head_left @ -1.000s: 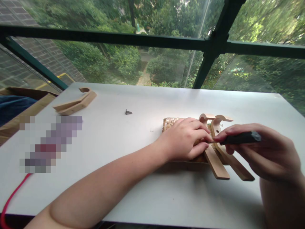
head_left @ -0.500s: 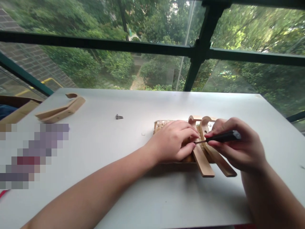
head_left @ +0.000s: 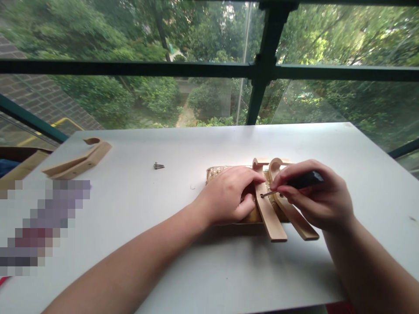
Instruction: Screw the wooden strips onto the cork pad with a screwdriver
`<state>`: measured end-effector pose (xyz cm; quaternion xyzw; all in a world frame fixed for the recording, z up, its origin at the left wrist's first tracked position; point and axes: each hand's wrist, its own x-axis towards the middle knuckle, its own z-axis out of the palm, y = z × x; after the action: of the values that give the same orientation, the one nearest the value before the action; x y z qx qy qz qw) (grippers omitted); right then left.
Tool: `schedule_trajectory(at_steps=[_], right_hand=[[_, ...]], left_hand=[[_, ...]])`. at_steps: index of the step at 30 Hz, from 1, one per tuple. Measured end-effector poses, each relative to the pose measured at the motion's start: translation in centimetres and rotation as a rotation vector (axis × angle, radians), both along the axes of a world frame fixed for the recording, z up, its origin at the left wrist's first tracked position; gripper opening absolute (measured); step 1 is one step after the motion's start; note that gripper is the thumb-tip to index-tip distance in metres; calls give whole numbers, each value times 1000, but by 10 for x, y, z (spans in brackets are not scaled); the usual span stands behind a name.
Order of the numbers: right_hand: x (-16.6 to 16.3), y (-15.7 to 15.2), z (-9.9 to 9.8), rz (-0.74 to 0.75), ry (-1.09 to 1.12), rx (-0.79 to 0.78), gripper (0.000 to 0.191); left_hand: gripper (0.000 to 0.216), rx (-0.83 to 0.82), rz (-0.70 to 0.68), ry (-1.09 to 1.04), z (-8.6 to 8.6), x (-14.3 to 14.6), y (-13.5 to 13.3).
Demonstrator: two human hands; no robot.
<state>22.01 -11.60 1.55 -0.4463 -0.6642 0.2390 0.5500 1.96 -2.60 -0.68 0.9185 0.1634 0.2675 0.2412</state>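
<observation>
Two hooked wooden arms flat across chipboard block; black-handled screwdriver tip touching one.

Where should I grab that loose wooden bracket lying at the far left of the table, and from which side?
Take the wooden bracket by its thick middle, just below the hooked end, coming down from above and pinching across its two long edges. It lies flat and alone on the table, and the other end tapers thin, so that probably gives less hold.
</observation>
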Motion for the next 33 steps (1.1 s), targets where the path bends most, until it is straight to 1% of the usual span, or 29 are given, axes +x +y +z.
schedule_trajectory(at_steps=[3,5,7,9,12,15,19,23,27,29,31,32,33], right_hand=[[1,-3,-3,10,34,-42,22],[3,-5,-3,71,89,-61,16],[6,-6,-2,153,123,-92,19],[10,-6,-2,179,97,-115,20],[17,-5,-3,236,-17,-120,24],[21,-1,-6,191,-46,-72,24],[19,7,-7,195,-23,-32,21],[15,12,-4,174,-61,-57,22],[12,12,0,93,-148,-81,20],[9,11,2,47,-164,-92,24],[8,10,4,16,-174,-104,37],[8,9,5,-2,-193,-103,39],[8,9,6,-21,-226,-99,36]], left_hand=[[38,2,-3,-2,0,0,0],[38,8,-4,-6,0,0,0],[39,21,-4,-9,0,-1,-1],[38,32,6,-9,0,-1,-2],[36,45,11,-15,0,0,-4],[31,62,30,-19,-2,0,-7],[29,99,43,-40,-5,-1,-9],[24,135,116,-55,-7,-1,-12],[17,134,213,-64,-7,-2,-12],[16,131,258,-79,-6,-6,-11],[16,123,311,-98,-7,-14,-9],[17,118,336,-105,-8,-20,-9],[18,114,353,-108,-10,-27,-9]])
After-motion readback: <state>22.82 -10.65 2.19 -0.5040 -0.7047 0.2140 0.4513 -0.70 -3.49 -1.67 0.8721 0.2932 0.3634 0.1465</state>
